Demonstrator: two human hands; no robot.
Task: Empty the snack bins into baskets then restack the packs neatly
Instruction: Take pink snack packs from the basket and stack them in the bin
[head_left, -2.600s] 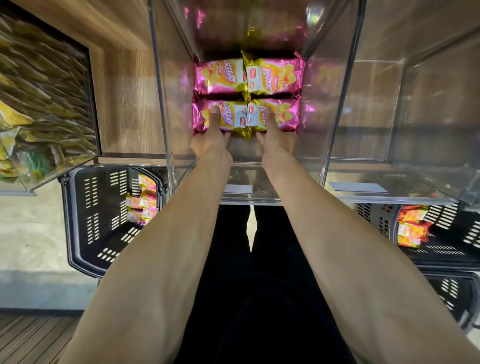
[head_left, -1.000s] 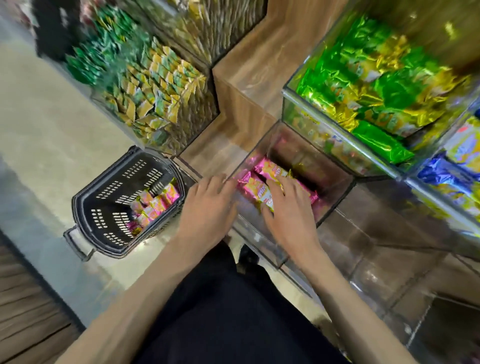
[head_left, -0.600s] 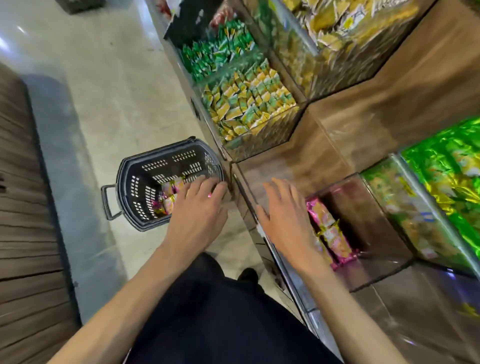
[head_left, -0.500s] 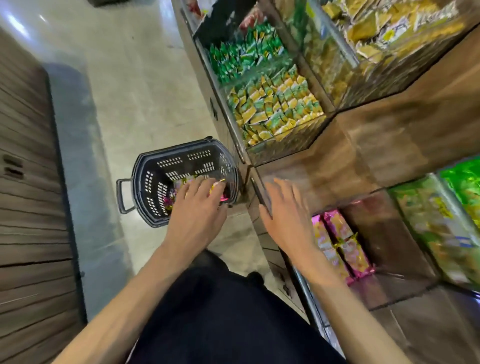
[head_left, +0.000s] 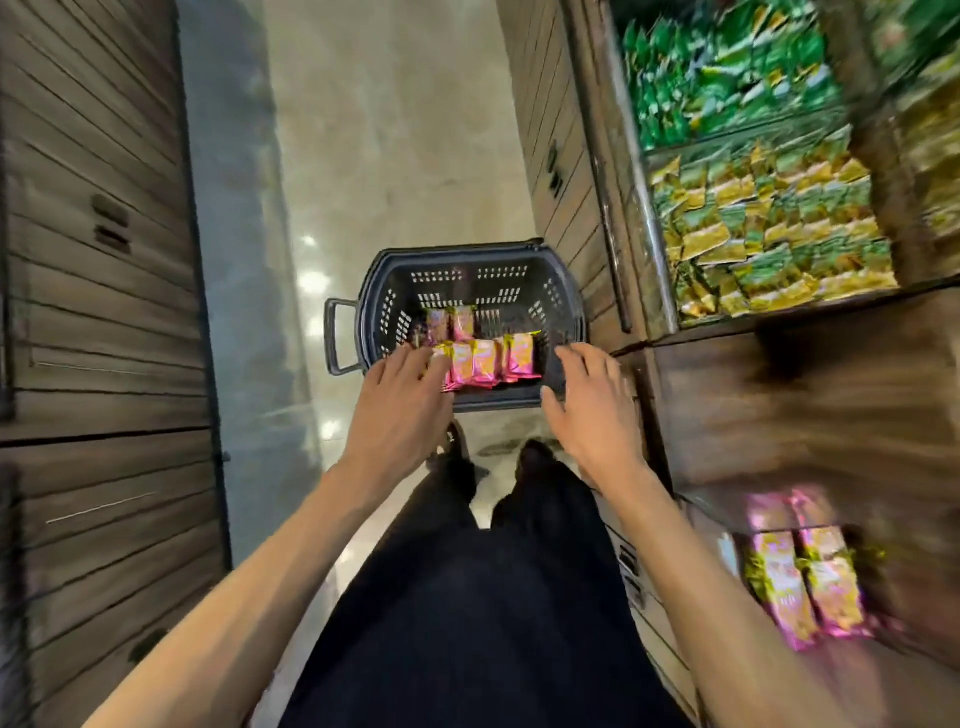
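On the pale floor (head_left: 395, 130) of the aisle, right against the foot of the wooden shelving (head_left: 779, 395), stands a dark slotted basket (head_left: 467, 283) with a small batch of pink packs (head_left: 485, 361) lying in its near half. The person leans over it, both bare forearms stretched out. The left hand (head_left: 402, 410) is flat, fingers spread, and holds nothing; its fingertips overlap the leftmost packs, though I cannot tell whether they touch them or hover just above. The right hand (head_left: 595, 410) is likewise spread and empty, over the basket's near right corner, which it hides. How many packs lie there is hard to count, since the left hand covers the row's end and two more sit half-hidden behind it.

Low on the shelving, at the right, two further pink snack packs (head_left: 802, 582) lie side by side, badly smeared by motion blur. Higher up, green packs (head_left: 727, 67) and yellow-green packs (head_left: 769, 228) fill clear bins, cut off by the edge. Black trousers (head_left: 483, 613) hide most of the person's shoes.
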